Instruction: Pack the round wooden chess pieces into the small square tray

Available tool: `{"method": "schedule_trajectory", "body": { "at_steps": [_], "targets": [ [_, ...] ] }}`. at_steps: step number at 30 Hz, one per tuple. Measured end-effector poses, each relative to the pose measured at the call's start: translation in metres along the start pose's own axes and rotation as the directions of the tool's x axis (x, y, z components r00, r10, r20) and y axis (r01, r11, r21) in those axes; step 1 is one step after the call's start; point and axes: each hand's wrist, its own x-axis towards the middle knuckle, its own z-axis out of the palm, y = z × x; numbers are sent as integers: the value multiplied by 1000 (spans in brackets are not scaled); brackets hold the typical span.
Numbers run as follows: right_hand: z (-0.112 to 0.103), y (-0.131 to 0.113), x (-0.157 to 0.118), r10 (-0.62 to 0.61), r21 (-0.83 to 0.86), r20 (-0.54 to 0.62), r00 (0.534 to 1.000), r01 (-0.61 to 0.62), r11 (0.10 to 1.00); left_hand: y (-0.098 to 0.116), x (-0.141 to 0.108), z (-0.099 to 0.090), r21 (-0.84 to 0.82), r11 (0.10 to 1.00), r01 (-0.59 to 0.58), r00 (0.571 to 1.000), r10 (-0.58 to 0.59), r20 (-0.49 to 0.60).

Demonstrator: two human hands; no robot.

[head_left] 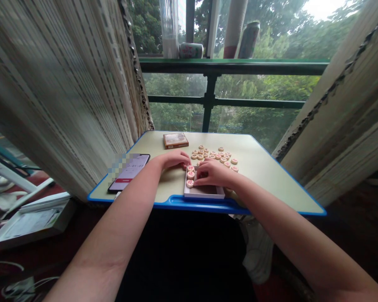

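Bare forearms (pixel 126 214) held left hand (pixel 175 158) and right hand (pixel 213 172), fingers' grip unclear, beside round cream wood-like discs (pixel 190 175), likely light, rim-pinchable!

Smooth tabletop (pixel 258 180), glossy plastic edging (pixel 204 203).
Discs (pixel 190 175) smooth, wood-look; tray (pixel 208 191) matt card; phone screen (pixel 134 167) glossy; curtain (pixel 82 84) ribbed cloth; railing (pixel 239 66) painted metal, slight sheen.
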Motion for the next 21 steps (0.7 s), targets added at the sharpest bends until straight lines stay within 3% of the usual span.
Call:
{"method": "schedule_trajectory", "body": {
  "at_steps": [10, 14, 17, 21],
  "targets": [
    [-1, 1, 0, -17, 23, -22, 1000, 17, 1000, 0, 0, 0, -8, 1000, -6, 1000, 6, -15],
    [-1, 11, 0, 27, 5, -128, 991, -27, 1000, -1, 0, -1, -15, 1000, -2, 1000, 2, -15],
    [-6, 24, -3, 207, -19, -305, 930, -224, 975, -1, 0, -1, -16, 1000, 6, 1000, -6, -13],
    [-16, 40, -12, 461, 48, -427, 778, -489, 871, -5, 2, -1, 0, 1000, 8, 996, -8, -89]
  ]
}}
